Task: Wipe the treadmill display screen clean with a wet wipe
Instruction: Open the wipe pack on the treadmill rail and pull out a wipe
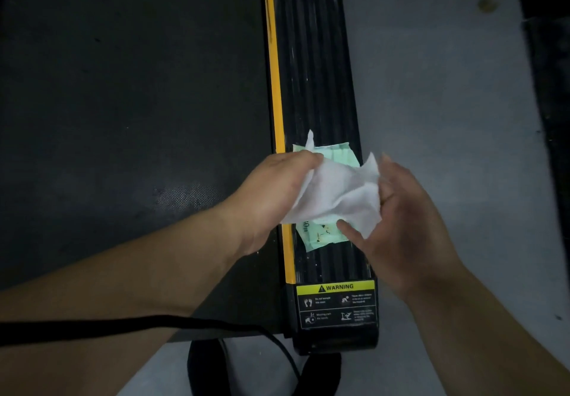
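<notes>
**Both hands on the wipe, over the treadmill's side rail**

From my feed, the left hand [271,189] sits at the centre of the frame with its fingers curled round the left edge of the white wet wipe [336,192]; its fingertips are buried in the fabric and I cannot see them. The right hand [401,219] is just right of centre, pinching the wipe's right edge, with one finger pressed against the lower corner. The wipe is stretched crumpled between the two hands, one corner poking up at its top left.

Under the wipe lies a pale green packet [320,235], mostly covered; only its top and bottom ends show, and its print is too small to read. It rests on the black ribbed side rail [311,56], which runs from the top of the frame down the middle, edged by a yellow strip [274,87]. A yellow warning label [336,287] sits near the rail's lower end; its fine text is illegible.

The dark belt [123,87] fills the left. A black strap [123,324], possibly from the headset, crosses the lower left. Grey floor [447,87] lies to the right.
</notes>
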Motion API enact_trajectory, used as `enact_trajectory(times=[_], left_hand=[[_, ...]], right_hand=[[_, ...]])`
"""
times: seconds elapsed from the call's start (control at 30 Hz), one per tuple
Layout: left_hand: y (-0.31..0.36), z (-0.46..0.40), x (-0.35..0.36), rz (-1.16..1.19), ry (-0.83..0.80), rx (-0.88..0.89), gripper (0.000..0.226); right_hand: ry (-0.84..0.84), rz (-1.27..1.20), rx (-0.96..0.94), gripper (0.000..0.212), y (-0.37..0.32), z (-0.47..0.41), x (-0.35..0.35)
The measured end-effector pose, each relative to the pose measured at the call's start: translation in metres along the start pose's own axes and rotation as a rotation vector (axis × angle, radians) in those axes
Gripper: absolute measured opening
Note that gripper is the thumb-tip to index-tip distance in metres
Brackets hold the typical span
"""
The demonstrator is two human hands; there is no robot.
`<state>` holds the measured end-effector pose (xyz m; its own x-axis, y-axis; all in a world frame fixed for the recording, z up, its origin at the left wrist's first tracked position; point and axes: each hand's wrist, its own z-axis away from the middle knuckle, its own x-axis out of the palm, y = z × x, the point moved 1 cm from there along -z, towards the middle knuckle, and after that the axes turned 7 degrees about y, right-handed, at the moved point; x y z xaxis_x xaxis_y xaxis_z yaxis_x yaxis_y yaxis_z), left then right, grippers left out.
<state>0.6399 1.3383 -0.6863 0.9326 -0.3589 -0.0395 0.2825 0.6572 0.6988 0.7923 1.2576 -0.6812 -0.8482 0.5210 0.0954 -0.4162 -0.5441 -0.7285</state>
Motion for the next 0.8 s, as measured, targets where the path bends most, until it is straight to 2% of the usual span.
enact_trajectory(times=[0.03,0.13,0.27,0.43,0.5,0.57,0.63,0.7,0.8], left_hand=[[-0.001,0.000,-0.002,-0.003,-0.018,0.007,0.068],[-0.002,0.003,-0.004,-0.025,-0.049,0.061,0.035],[-0.009,0.002,-0.008,-0.036,0.077,0.110,0.012],[-0.011,0.004,-0.006,-0.043,0.165,0.136,0.021],[-0.012,0.002,-0.004,0.040,0.141,0.044,0.024],[-0.013,0.004,-0.004,0.112,0.082,-0.034,0.041],[-0.015,0.005,-0.004,0.118,0.044,-0.032,0.050],[-0.016,0.006,-0.003,0.128,0.116,-0.014,0.038],[-0.017,0.008,-0.002,0.137,0.184,0.009,0.022]], right_hand=[[0.011,0.045,-0.048,0.023,0.000,0.000,0.000],[0.092,0.168,-0.153,0.023,-0.003,0.002,0.000],[0.236,0.103,-0.132,0.022,-0.004,0.004,-0.002],[0.284,0.115,-0.205,0.027,-0.006,0.011,-0.003],[0.297,0.104,-0.219,0.028,-0.006,0.012,-0.002],[0.232,0.147,-0.244,0.021,-0.006,0.012,0.003],[0.214,0.233,-0.271,0.016,-0.003,0.011,0.004],[0.288,0.232,-0.271,0.019,-0.001,0.009,0.000],[0.376,0.091,-0.202,0.025,-0.001,0.005,-0.005]])
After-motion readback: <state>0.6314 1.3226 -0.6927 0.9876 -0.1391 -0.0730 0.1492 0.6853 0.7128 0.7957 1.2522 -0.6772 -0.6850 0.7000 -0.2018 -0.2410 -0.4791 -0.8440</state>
